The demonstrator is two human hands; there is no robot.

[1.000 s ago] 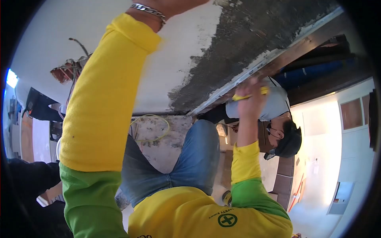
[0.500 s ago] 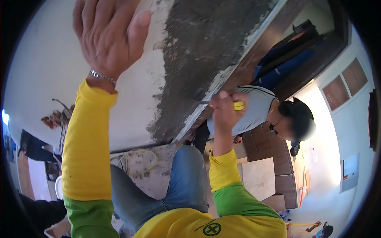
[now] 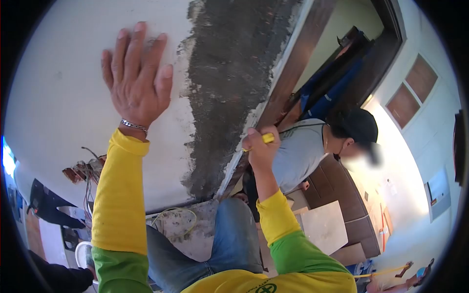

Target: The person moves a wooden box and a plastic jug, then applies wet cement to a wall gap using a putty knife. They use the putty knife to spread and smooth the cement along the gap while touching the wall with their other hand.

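Two hands are up against a white plastered wall (image 3: 63,88): the left hand (image 3: 137,80) lies flat with all fingers spread wide, palm pressed to the white surface, grasping nothing, a silver chain bracelet (image 3: 134,126) at its wrist above a yellow sleeve with a green upper arm (image 3: 117,205). The right hand (image 3: 261,146) is clenched in a fist around a yellow-handled tool (image 3: 266,138), whose working end is hidden, held at the edge where a broad strip of rough dark grey mortar (image 3: 229,83) meets a pale metal corner bead (image 3: 254,117) and a dark brown wooden door frame (image 3: 298,63). Low on the wall, a broken hole showing red brick and loose wires (image 3: 80,168) sits well apart from both hands, and a yellow cable loop (image 3: 181,219) lies on the speckled floor near the person's blue-jeaned knee (image 3: 234,234). Beside the right hand, just beyond the frame, another person in a grey shirt and black cap (image 3: 312,146) crouches. Brown panelled cabinets (image 3: 342,195) and white panelled walls (image 3: 430,122) fill the bright room behind. A green cross emblem (image 3: 266,288) shows on the yellow shirt front, cut off by the picture's edge; its lettering cannot be read.
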